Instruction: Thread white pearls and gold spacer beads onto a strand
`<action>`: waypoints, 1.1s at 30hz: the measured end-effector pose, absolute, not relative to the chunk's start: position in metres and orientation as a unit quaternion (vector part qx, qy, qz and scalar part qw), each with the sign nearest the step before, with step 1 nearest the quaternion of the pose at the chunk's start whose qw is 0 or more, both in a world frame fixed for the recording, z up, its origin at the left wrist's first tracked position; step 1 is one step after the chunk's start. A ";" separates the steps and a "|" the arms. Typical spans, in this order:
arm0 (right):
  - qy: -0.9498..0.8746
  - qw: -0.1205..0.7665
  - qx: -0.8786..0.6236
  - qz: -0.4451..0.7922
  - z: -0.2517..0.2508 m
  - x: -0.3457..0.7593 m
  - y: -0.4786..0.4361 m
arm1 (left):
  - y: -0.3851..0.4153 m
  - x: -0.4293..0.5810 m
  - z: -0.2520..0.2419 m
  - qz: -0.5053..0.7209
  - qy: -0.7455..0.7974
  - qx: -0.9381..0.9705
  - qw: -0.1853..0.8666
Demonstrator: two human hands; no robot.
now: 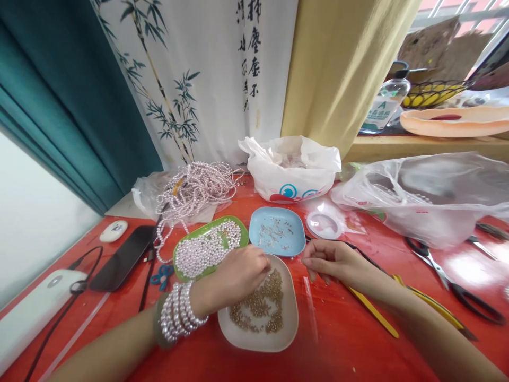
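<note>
My left hand (238, 273) hovers over the white dish (287, 334) of small gold beads (260, 305), fingers pinched together at its far rim, near the blue dish (294, 245). Several pearl bracelets (178, 313) wrap my left wrist. My right hand (332, 260) rests just right of the white dish, fingers curled in a pinch; what they hold is too thin to name. A green dish (236, 245) of white pearls (207, 249) lies left of the blue dish, which holds small metal findings.
Pearl strands (194, 191) pile behind the green dish. A white plastic bag (292, 167) and a clear bag (433, 196) stand at the back. Scissors (449, 278) lie right, a yellow tool (374, 313) under my right forearm. Phone (123, 257), cable and power bank (35, 305) lie left.
</note>
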State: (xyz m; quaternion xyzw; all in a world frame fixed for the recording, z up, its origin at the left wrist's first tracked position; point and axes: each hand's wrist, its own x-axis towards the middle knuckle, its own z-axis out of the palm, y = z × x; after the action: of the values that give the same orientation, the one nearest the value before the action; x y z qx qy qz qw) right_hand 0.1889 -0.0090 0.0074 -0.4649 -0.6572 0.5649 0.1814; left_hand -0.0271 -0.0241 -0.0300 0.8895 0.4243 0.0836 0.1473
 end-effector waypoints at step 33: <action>-0.575 0.431 -0.388 0.578 -0.013 0.131 -0.016 | -0.009 -0.025 -0.023 0.465 0.345 0.351 0.737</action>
State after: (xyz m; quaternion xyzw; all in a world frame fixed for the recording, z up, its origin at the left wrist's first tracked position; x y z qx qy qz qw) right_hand 0.1307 -0.0155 -0.0132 -0.3877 -0.5749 0.5778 0.4306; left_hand -0.0250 -0.0094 -0.0231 0.3506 0.3445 0.4647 0.7365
